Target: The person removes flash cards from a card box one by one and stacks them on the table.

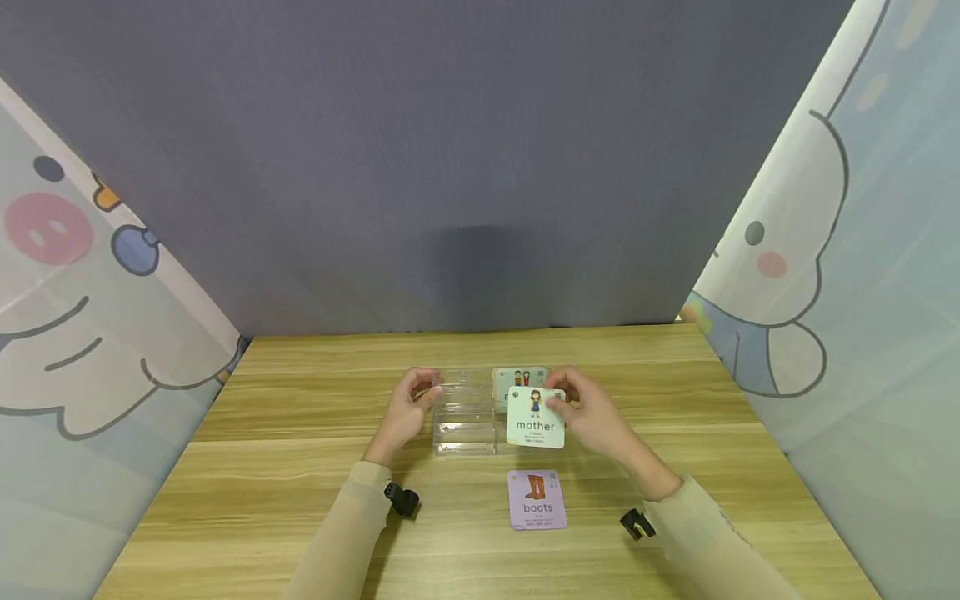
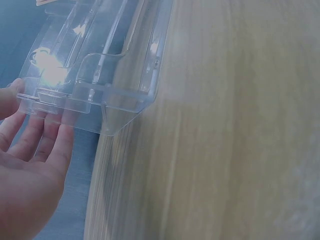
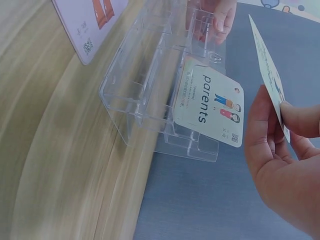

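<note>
Right hand (image 1: 592,417) pinches "mother" card (image 1: 536,417) beside clear tiered holder (image 1: 465,412); left hand (image 1: 408,408), fingers straight, steadies it. Likely next: align card edge with a free slot.

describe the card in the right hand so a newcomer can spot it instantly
On the wooden table, find the clear tiered holder at centre. Just right of it, the right hand pinches a white card reading "mother"; unlike the purple "boots" card, it is lifted, not lying flat.
</note>
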{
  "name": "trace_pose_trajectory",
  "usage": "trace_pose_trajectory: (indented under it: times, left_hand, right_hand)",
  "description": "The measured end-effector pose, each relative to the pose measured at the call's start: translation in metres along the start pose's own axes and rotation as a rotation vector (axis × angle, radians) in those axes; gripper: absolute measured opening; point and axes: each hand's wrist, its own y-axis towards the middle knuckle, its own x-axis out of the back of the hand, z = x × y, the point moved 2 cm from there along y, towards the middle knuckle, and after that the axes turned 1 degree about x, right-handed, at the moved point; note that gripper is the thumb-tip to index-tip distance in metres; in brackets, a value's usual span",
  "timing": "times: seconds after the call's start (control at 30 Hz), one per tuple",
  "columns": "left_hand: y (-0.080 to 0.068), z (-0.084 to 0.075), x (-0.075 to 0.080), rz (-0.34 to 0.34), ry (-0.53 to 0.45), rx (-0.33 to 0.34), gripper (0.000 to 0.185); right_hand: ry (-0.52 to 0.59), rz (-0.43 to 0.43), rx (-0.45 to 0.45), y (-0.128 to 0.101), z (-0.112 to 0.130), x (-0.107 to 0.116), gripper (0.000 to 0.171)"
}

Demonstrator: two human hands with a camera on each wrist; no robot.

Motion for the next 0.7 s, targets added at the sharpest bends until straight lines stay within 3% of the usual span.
trace_pose_trajectory:
  times: [0.7]
  left_hand:
    - [0.000, 0.001, 0.000, 0.006, 0.001, 0.009, 0.032]
  right_hand:
    - [-0.004, 0.020, 0.002, -0.011, -0.006, -0.002, 0.019]
